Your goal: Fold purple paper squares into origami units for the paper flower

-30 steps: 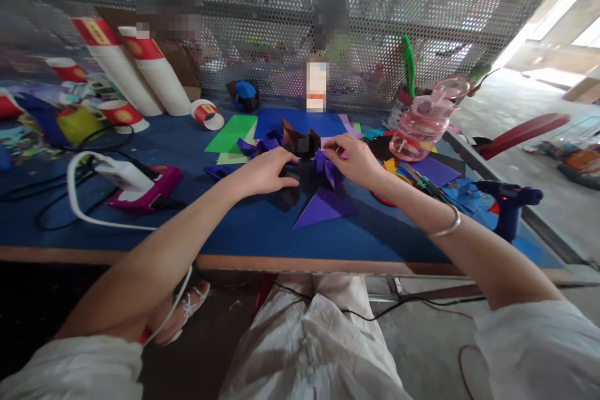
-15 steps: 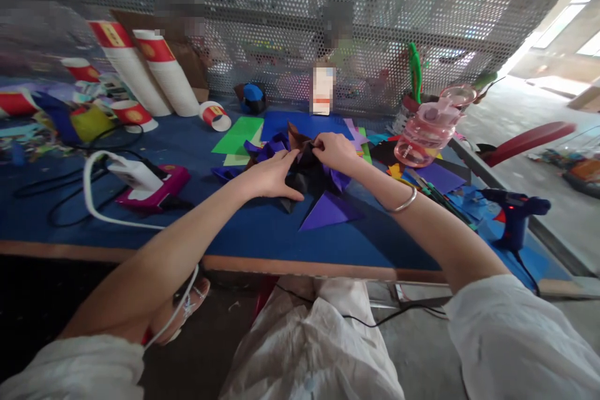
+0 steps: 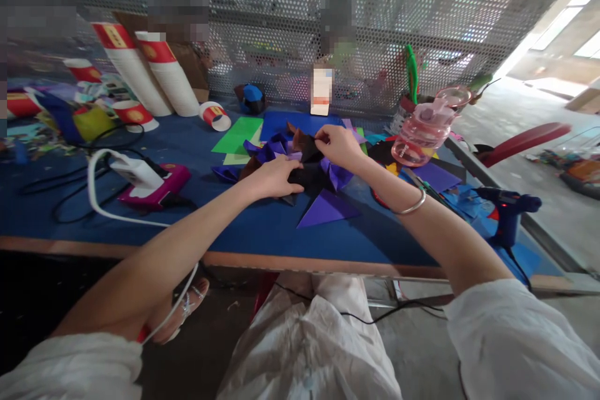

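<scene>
A folded paper piece (image 3: 309,165) of black, purple and brown sheets lies on the blue table (image 3: 262,231). My left hand (image 3: 272,176) presses down on its near black part with curled fingers. My right hand (image 3: 338,144) pinches the piece's far edge between thumb and fingers; a metal bangle sits on that wrist. A loose purple triangle (image 3: 327,209) lies just in front of the piece.
A pink device with a white plug and cables (image 3: 150,182) lies to the left. A blue glue gun (image 3: 506,212) stands at the right edge, a pink bottle (image 3: 422,131) behind it. Paper cup stacks (image 3: 140,69) and coloured sheets (image 3: 237,134) sit further back before a perforated metal screen.
My right hand moved from the purple folds at the right to the far edge of the piece. My left hand shifted slightly, staying on the black part.
</scene>
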`<act>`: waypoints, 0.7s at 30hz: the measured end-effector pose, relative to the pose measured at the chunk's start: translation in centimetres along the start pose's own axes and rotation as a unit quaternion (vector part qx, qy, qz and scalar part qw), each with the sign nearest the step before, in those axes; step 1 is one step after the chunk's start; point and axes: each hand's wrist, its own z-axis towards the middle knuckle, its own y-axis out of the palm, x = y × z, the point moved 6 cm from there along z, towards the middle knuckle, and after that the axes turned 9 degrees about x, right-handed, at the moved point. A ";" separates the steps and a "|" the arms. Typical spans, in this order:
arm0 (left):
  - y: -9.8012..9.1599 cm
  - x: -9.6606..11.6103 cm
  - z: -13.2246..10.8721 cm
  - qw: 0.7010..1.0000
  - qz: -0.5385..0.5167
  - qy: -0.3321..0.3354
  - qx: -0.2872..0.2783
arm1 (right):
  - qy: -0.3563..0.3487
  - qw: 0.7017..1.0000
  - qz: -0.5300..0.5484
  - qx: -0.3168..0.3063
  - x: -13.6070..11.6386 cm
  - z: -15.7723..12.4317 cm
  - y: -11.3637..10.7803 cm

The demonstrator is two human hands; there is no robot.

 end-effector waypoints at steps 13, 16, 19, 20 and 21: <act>-0.7 1.4 -0.5 0.996 -0.044 -0.030 0.067 | 0.012 0.997 0.076 0.016 1.7 -1.2 -0.1; -0.7 1.6 -0.7 0.995 -0.070 -0.021 0.067 | 0.000 0.997 0.080 0.000 1.2 -1.3 0.3; -0.8 1.5 -0.7 0.993 -0.096 0.000 0.064 | -0.018 0.996 0.083 -0.018 0.9 -1.2 0.5; -0.8 1.4 -0.7 0.993 -0.103 0.007 0.063 | -0.024 0.996 0.083 -0.023 0.9 -1.2 0.5; -0.9 1.2 -0.6 0.992 -0.109 0.012 0.063 | -0.028 0.996 0.081 -0.028 1.0 -1.1 0.5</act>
